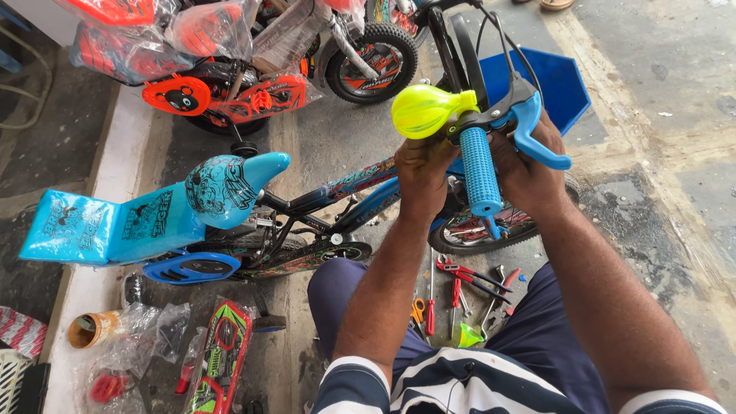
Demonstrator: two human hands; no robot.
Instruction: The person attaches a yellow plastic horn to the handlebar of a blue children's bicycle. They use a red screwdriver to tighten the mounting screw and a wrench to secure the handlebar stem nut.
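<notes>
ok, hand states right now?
Left hand: closed at the horn clamp on the handlebar.
Right hand: closed by the brake lever.

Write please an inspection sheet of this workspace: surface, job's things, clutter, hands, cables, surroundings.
Surface: concrete floor, stained and cracked.
Job's things: blue handlebar grip, blue brake lever and yellow horn on a small blue bicycle.
Clutter: pliers, screwdrivers, tape roll, plastic bags on the floor.
Hands: left hand at the bar under the horn; right hand by the brake lever.
Cables: black brake cables above the handlebar.
Surroundings: wrapped orange bicycle, blue bin.
</notes>
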